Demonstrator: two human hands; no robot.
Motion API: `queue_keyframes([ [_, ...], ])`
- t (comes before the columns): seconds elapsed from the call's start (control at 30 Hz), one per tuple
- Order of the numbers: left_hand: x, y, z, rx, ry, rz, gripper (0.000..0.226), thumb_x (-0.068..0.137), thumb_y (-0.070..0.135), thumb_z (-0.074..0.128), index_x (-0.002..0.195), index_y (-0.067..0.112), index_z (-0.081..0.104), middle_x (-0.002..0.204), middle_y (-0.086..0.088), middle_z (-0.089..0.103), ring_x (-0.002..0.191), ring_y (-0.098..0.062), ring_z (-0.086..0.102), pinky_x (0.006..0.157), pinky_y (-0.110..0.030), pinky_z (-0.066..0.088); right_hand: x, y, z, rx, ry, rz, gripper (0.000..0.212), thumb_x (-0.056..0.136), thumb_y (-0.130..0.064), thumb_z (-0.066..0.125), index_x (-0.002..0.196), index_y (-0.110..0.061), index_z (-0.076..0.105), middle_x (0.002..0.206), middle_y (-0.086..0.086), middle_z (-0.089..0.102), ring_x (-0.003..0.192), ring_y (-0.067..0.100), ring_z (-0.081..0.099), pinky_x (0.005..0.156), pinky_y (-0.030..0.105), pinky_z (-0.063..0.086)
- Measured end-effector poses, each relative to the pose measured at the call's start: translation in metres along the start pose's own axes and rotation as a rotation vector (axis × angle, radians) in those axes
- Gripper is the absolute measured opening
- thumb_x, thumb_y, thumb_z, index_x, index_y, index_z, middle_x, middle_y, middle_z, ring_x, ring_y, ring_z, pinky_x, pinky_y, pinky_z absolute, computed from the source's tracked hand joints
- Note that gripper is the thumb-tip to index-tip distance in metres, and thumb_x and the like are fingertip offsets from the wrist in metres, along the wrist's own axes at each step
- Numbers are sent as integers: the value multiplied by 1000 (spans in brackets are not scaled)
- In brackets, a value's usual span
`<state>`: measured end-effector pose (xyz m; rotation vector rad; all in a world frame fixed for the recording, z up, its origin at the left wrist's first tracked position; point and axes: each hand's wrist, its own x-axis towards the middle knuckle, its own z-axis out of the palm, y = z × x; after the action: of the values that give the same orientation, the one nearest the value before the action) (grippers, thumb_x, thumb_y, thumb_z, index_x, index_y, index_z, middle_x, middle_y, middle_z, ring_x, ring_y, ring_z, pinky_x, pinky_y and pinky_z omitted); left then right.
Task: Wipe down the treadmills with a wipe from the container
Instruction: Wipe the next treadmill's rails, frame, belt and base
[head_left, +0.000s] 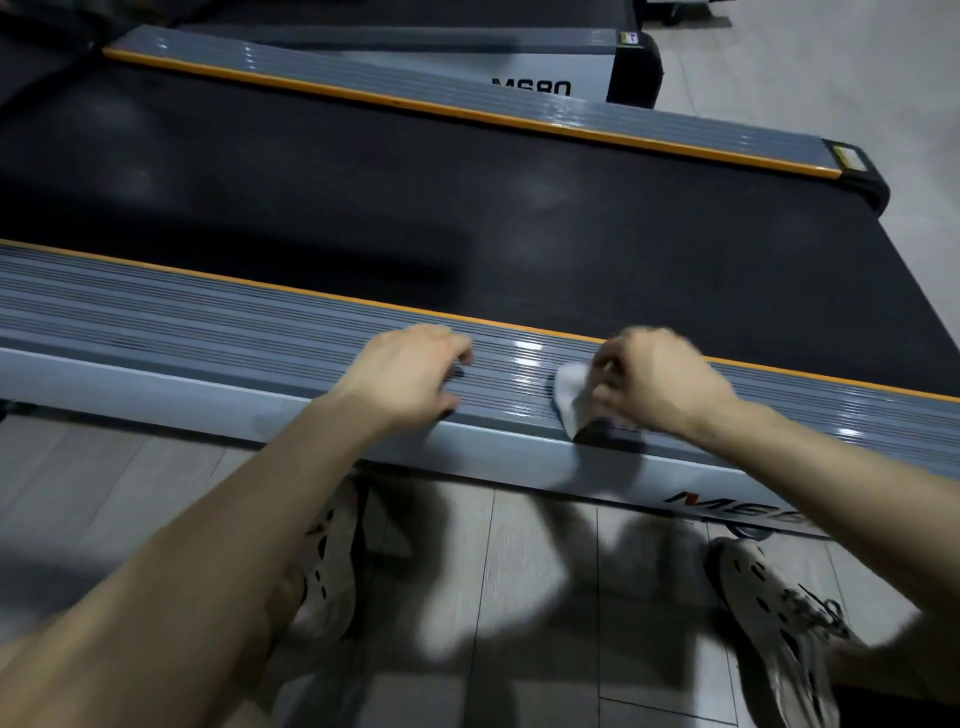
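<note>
1. At the bottom of the frame, two pale perforated shoes (332, 571) stand on the grey tiled floor (519, 597), just short of the treadmill's side. Both bare forearms reach up-frame above them.
2. The near side rail (208, 332), grey and ribbed with an orange strip on its far edge, crosses the frame from the left edge to the right edge. Both hands are on it.
3. The left hand (410, 371), left of centre, has bent fingers with their tips resting on the ribs. It holds nothing and looks like a brace.
4. The right hand (654, 379), right of centre, has its fingers curled round a bunched white wipe (571, 395) and presses it onto the rail. The wipe shows at that hand's left side, between the two hands. Blur hides the exact grip.
5. The rail's long axis runs left to right, so the strokes probably follow it. The right hand does the wiping; a leftward pass would meet the left hand, which would then have to lift.
6. Beyond lie the black belt (467, 208) and the far side rail (519, 111). A second treadmill (519, 67) sits at the top of the frame. No container shows.
</note>
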<state>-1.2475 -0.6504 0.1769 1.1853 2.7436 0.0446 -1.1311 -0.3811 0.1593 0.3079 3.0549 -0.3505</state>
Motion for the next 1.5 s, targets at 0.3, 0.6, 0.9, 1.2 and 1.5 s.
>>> queue_keyframes([
  [0.3,-29,-33,11,172,-240,-225,89,94,58,70,166,31,26,169,-4,31,154,-29,34,122,-47,34,16,-93,103,374,310,166,24,101,-17,57,119,-14,73,114,18,55,95,41,60,86,41,50],
  [0.6,-37,-44,-6,99,-257,-235,100,91,57,77,169,28,21,172,-1,30,156,-27,34,124,-48,36,-2,-96,107,368,369,124,22,101,-16,59,116,-14,76,102,3,44,87,37,59,76,40,44],
  [0.9,0,-52,1,146,-226,-63,151,54,81,89,171,39,2,179,1,6,166,-21,3,133,-50,13,-7,-115,101,447,420,285,16,102,-22,62,104,-12,75,106,12,52,77,34,56,72,41,45],
  [1.2,47,-74,8,143,-266,3,171,31,86,88,171,29,10,172,-4,20,160,-27,18,132,-43,25,47,-157,96,567,241,73,30,97,-22,60,126,-15,61,131,5,45,84,30,62,68,40,47],
  [1.5,48,-82,9,164,-215,102,160,37,95,79,169,29,18,170,-5,28,159,-32,24,131,-50,22,46,-169,110,610,382,117,19,95,-10,62,113,-12,65,110,6,52,84,29,57,68,43,51],
])
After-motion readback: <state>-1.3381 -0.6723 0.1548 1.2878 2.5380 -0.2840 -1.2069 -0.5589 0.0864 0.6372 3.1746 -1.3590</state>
